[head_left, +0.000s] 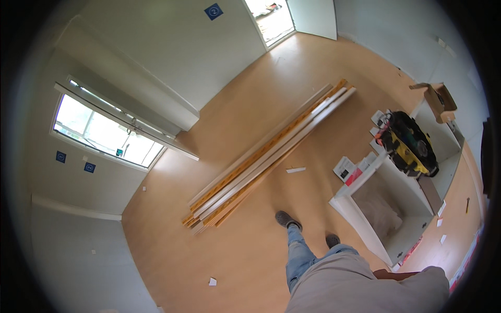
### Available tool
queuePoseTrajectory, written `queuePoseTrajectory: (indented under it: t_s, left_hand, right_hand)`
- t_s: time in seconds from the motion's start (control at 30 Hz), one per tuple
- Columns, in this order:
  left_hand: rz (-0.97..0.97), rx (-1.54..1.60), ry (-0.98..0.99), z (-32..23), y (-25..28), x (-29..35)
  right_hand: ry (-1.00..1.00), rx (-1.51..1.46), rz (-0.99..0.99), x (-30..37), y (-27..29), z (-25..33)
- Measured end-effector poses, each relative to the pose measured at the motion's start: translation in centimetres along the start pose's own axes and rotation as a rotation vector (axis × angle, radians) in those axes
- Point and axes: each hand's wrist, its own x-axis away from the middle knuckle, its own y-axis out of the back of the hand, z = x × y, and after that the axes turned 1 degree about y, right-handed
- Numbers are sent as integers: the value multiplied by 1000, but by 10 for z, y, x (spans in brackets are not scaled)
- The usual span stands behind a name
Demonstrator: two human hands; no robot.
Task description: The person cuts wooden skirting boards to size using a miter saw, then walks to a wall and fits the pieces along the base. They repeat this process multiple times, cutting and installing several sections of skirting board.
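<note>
The long wooden strips lie untouched in a pile on the floor, the white cabinet lies open beside the person's feet, and the hands are out of view.

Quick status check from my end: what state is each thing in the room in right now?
Long boards: lying flat on the floor in a bundle.
Window: tilted open.
White cabinet: lying on its back, open side up.
Tool bag: resting on the cabinet, open.
Cardboard box: flaps open.
Door: open.
Hands: not in view.
</note>
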Motion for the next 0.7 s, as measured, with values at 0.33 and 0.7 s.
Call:
queuePoseTrajectory:
  t_s: [0.33,0.7]
  left_hand:
    - [177,-461,-386,-8,139,-120]
    - [-1007,-291,-1833,-581,332,138]
  right_hand:
    - [-108,112,-152,-16,210,87]
    - [-200,303,-477,16,449,134]
